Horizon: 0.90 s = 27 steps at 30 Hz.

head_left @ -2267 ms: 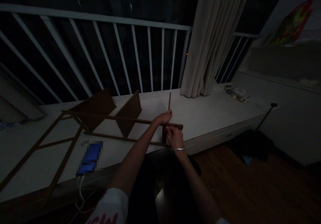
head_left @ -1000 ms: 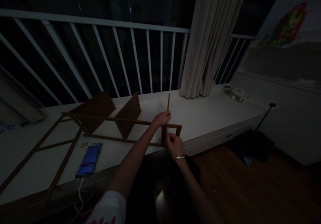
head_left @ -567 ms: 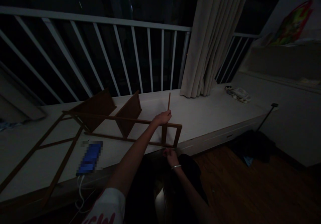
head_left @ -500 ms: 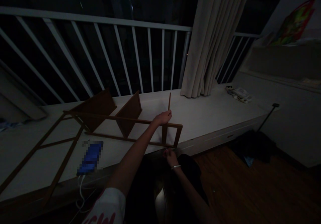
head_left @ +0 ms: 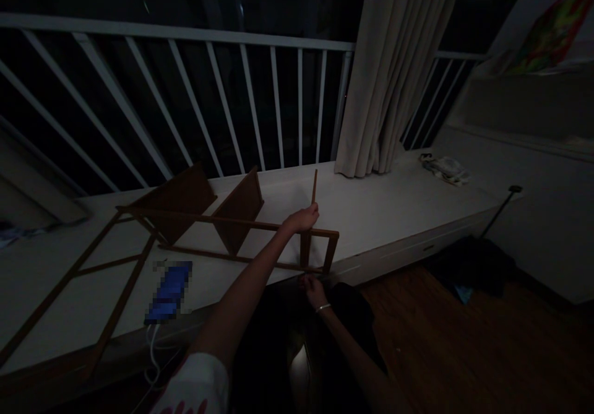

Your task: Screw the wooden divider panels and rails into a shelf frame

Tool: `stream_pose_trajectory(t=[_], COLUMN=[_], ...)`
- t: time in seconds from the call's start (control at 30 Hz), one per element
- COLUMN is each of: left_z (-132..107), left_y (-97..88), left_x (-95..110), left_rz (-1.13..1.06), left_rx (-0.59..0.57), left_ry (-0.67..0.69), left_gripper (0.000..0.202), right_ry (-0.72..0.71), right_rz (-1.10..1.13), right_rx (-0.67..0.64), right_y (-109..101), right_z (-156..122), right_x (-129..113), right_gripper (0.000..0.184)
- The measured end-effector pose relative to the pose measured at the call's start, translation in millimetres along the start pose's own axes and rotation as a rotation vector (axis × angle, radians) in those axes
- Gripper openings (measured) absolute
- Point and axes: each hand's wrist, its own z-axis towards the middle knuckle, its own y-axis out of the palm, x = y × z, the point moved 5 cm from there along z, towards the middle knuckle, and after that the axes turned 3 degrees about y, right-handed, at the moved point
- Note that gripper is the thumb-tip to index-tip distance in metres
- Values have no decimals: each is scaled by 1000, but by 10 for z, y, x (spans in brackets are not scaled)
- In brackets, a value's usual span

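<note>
A brown wooden shelf rack [head_left: 260, 223] lies on its side on the white window ledge, with two flat boards [head_left: 239, 210] standing between its rails. My left hand [head_left: 302, 218] is closed around a thin board [head_left: 315, 184], seen edge-on, where it meets the upper rail near the rack's right end. Just below the lower rail, my right hand [head_left: 315, 291] is closed in a pinch. Something small and reddish shows at its fingertips, too dark to name. A silver bracelet [head_left: 323, 307] circles the right wrist.
A blurred blue phone-like item [head_left: 169, 293] with a white cable [head_left: 152, 355] lies at the ledge's front left. White railings [head_left: 273, 104] and a beige curtain [head_left: 371, 80] stand behind. Dark cloth [head_left: 482, 268] lies on the wooden floor [head_left: 431, 340] at right.
My right hand has shifted very slightly left and up under the lower rail. The left hand keeps its hold, and the rack looks unmoved; the view has tilted a little.
</note>
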Motion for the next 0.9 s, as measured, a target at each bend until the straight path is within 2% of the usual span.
stream_pose_trajectory(t=[0.43, 0.67, 0.9], left_z=[-67, -59, -83], left_y=[35, 43, 24], left_x=[36, 52, 72], left_rz=[83, 93, 98], left_rx=[-8, -7, -10], left_ry=[19, 39, 37], left_gripper=[28, 28, 29], right_ry=[2, 10, 6], right_rz=[-59, -92, -90], right_rx=[78, 100, 115], right_y=[-89, -123, -111], right_z=[-86, -89, -104], right_x=[-57, -80, -131], right_gripper=[32, 25, 29])
